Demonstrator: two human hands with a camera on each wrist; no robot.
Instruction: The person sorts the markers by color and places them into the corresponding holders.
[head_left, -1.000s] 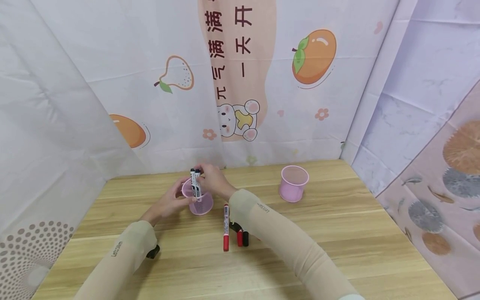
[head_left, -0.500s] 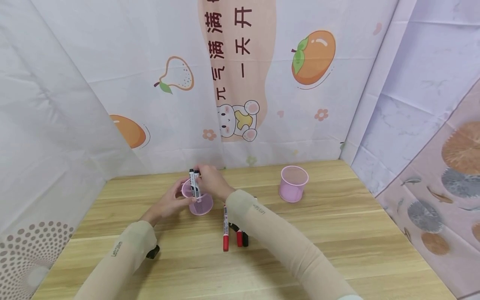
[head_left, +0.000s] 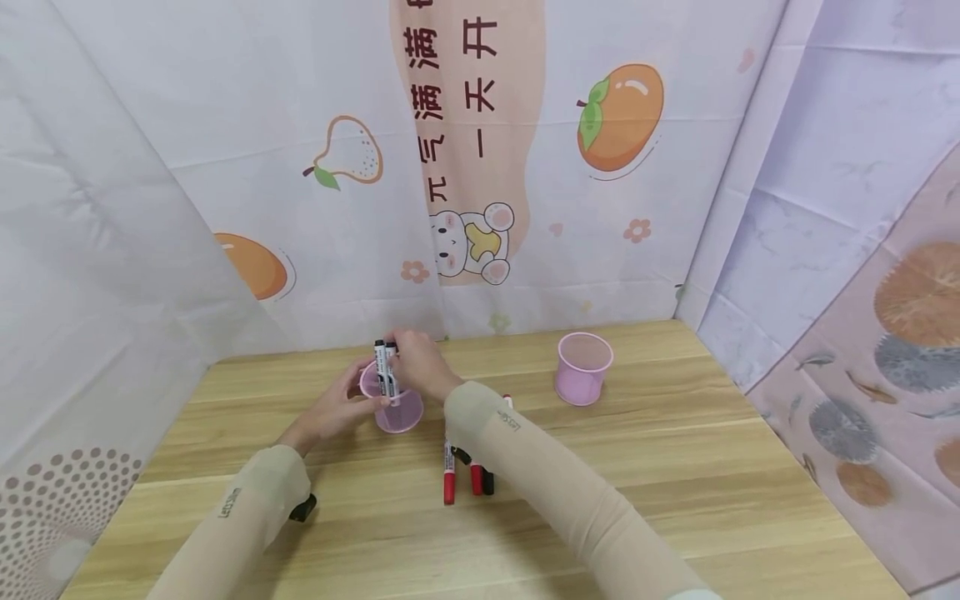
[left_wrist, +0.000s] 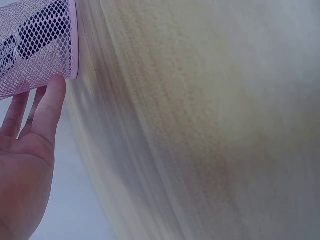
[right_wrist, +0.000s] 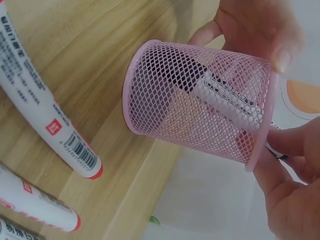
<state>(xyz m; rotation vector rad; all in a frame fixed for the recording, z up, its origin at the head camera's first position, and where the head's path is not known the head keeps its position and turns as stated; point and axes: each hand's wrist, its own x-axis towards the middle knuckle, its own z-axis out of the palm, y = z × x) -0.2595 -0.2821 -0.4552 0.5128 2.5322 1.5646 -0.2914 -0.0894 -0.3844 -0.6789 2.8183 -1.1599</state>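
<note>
Two sleeved arms [head_left: 577, 496] stretch in from the worktop's [head_left: 675, 500] near edge in the head view, meeting close to the far edge, left of its middle. At that spot the left hand [head_left: 335, 410] grips a pink mesh cup [head_left: 401, 417], thumb along the near side of its rim. The right hand [head_left: 422, 362], bent down at the mouth, pinches one of two black-and-white markers [head_left: 381, 367] standing in it. A second pink cup [head_left: 582, 379] is toward the far right corner; red-capped markers [head_left: 449, 489] lie mid-worktop, partly under the right forearm.

The left wrist view shows the left palm, fingers extended up to the mesh, one fingertip at the cup's pink band.

In the right wrist view, right thumb and fingers close on a marker end beside the rim, mostly hidden.
</note>
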